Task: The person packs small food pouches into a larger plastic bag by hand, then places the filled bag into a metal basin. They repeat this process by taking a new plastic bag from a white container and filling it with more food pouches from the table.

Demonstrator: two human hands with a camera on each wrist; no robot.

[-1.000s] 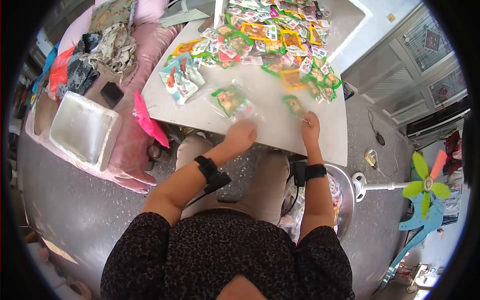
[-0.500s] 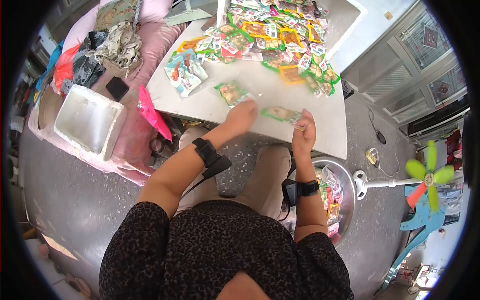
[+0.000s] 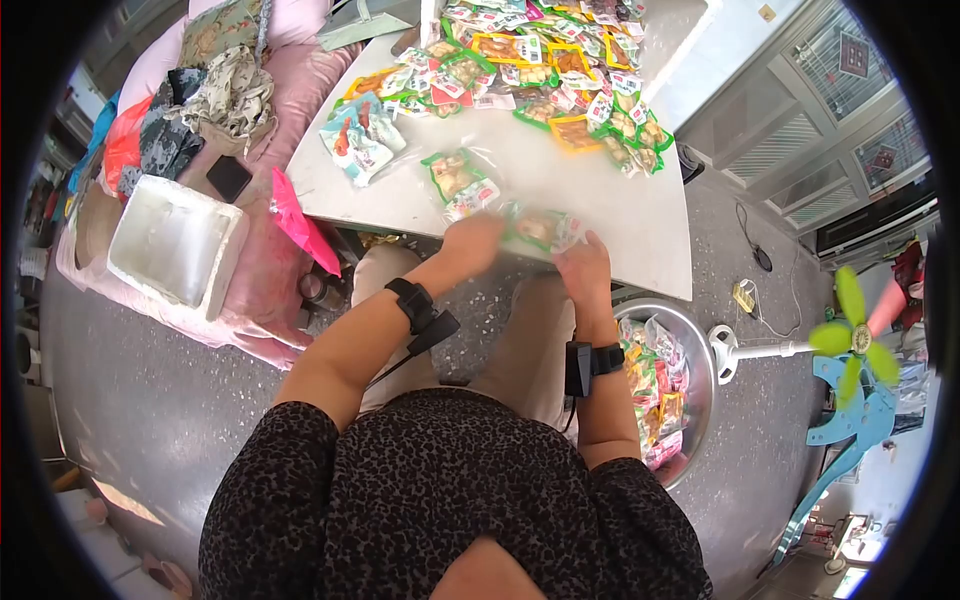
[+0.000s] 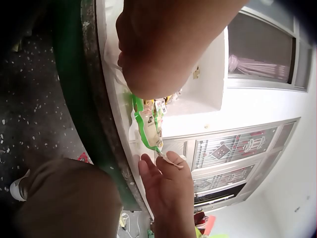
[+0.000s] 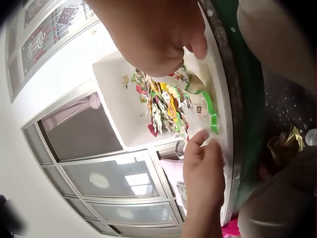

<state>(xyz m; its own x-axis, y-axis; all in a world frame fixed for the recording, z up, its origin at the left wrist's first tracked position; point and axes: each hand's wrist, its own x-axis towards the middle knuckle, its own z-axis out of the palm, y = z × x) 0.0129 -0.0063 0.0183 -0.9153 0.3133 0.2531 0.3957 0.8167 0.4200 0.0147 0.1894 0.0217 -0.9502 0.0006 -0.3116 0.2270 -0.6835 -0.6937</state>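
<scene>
Head view
- Green-edged packet [image 3: 545, 228]: lies at the near edge of the desk [image 3: 610, 205], between the two hands.
- Left hand [image 3: 472, 240]: blurred; fingers closed on the packet's left end.
- Right hand [image 3: 583, 265]: fingers on the packet's right end, wrist below the desk edge.
- Second packet [image 3: 455, 182]: flat on the desk, just beyond the left hand.
- Blue packets [image 3: 360, 140]: near the desk's left edge.
- Snack pile [image 3: 545, 60]: many coloured packets spread over the far end of the desk.
- Metal basin [image 3: 708, 385]: on the floor by the person's right side, holding packets.
- Foam box [image 3: 175, 245]: white, on the pink sofa [image 3: 255, 290] left of the desk.
- Fan [image 3: 850, 335]: green blades, standing on the floor at the right.

Left wrist view
- Left hand [image 4: 163, 44]: fingers curled, gripping the upper end of the green-edged packet [image 4: 143, 126].
- Right hand [image 4: 168, 188]: thumb and finger pinching the packet's lower corner.
- Desk [image 4: 99, 99]: rim runs beside the packet; a trouser leg [image 4: 64, 198] shows beneath.

Right wrist view
- Right hand [image 5: 153, 34]: fingers curled; the grip itself is hidden by the hand.
- Left hand [image 5: 203, 168]: fingertips at the end of the green-edged packet [image 5: 208, 106].
- Snack pile [image 5: 163, 104]: farther along the desk [image 5: 223, 74].
</scene>
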